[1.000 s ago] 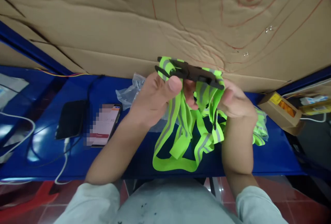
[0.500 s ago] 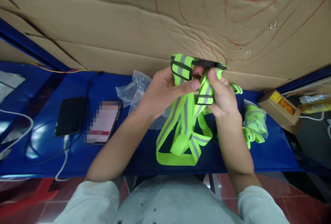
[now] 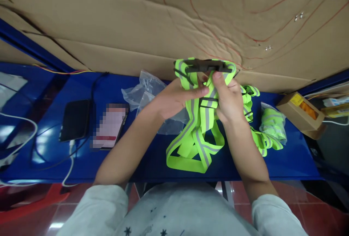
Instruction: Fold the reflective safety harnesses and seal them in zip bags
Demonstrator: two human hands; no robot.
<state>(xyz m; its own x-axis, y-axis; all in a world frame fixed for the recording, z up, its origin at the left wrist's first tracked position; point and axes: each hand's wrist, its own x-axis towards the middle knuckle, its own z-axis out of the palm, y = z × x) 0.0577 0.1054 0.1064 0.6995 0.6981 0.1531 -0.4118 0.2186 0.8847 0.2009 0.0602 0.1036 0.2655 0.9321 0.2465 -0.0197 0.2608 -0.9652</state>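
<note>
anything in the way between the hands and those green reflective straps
Nothing visible stands between them: the left hand and the right hand both hold the green reflective straps directly. The clear plastic lies to the straps' left, the bagged bundle to their right; neither blocks.

"What's mid-frame on your feed?"

"I see the left hand and right hand gripping a neon-green striped strap, its black buckle uppermost, one loop low over the blue table."

"And the sides?"

"At left I have a phone, screen pixelated, beside a black device with a white cable. At right, a bagged green bundle lies near a cardboard box. Across the top stretches a red-lined brown panel."
</note>
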